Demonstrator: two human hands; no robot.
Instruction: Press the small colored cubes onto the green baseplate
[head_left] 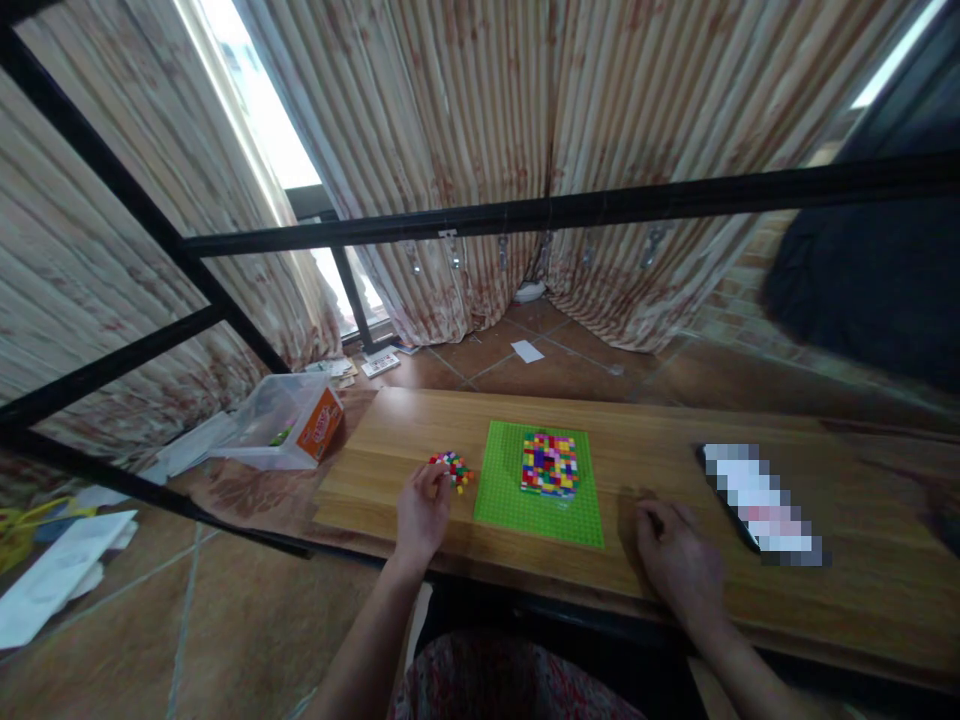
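Observation:
My left hand (424, 502) is at the near edge of a small pile of loose coloured toy bricks (454, 463). Its thumb and fingertips are pinched together; whatever is between them is too small to make out. To the right of the pile lies a green baseplate (499, 500), bearing a block-shaped build of multicoloured bricks (551, 480) with a small opening in its top. My right hand (679, 555) rests on the wooden table (375, 440), right of the baseplate, its fingers curled in a loose fist with nothing visible in them.
A phone (761, 505), its screen blurred out, lies on the table beyond my right hand. On the floor at left stands a clear plastic box (259, 425) with an orange label. Black metal bars (487, 218) cross before the curtains (450, 110).

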